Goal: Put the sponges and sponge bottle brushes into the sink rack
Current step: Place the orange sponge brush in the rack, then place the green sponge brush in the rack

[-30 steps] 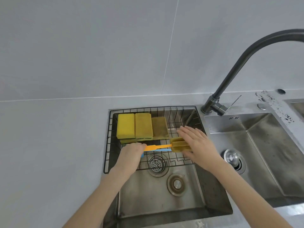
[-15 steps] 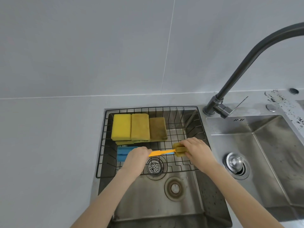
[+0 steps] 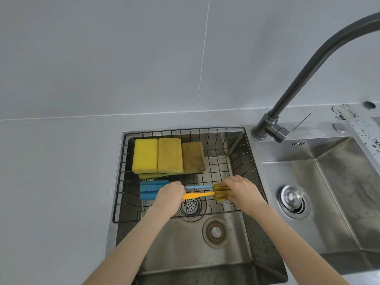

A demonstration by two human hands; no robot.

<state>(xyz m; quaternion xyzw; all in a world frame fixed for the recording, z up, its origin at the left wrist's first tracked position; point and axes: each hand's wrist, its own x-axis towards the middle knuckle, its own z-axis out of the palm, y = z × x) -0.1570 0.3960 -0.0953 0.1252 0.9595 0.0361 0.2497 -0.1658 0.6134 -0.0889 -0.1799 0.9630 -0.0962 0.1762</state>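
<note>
A black wire sink rack (image 3: 251, 153) spans the back of the left basin. Three sponges lie side by side in its back left: bright yellow sponge (image 3: 145, 155), duller yellow sponge (image 3: 169, 155), brownish sponge (image 3: 192, 157); more sponges show beneath them. A blue sponge bottle brush (image 3: 151, 190) lies in the rack's front, head to the left. My right hand (image 3: 241, 191) grips the dirty yellow head of the orange-handled bottle brush (image 3: 198, 195). My left hand (image 3: 169, 195) is closed over the handle ends of both brushes; which one it grips is hidden.
A dark gooseneck faucet (image 3: 304, 79) rises at the right of the rack. The left basin (image 3: 185, 249) has a strainer and a drain plug. A second basin (image 3: 339, 202) with a drain lies to the right. Grey countertop (image 3: 55, 182) extends left.
Both hands lowered the orange-handled brush toward the rack floor beside the blue brush. My right hand went from resting flat on its head to gripping it. The blue brush head is now uncovered.
</note>
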